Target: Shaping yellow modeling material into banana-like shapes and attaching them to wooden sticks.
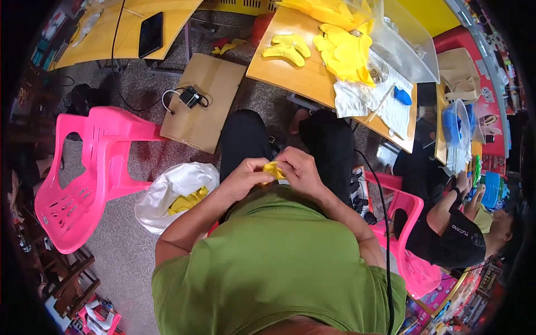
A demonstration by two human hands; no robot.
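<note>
A small yellow piece of soft material [273, 170], apparently fabric, is held close in front of my green shirt. My left hand [246, 177] pinches its left side between thumb and fingers. On its other side, my right hand [300, 168] has its fingers curled onto the same piece, hiding much of it. Ahead on the wooden table [273, 70] lie a pair of curved, banana-shaped yellow pieces [285, 50]. Beside them is a pile of flat yellow pieces [345, 53]. Left of my legs, a white sack [159, 192] holds more yellow pieces [188, 201].
A pink plastic chair [100, 167] stands at left, near a flattened cardboard sheet [204, 100] bearing a black adapter [191, 97]. A phone [151, 34] lies on the far-left table. A clear bin [410, 47] is at right, and a co-worker [446, 229] sits there. A black cable [384, 223] hangs past my right arm.
</note>
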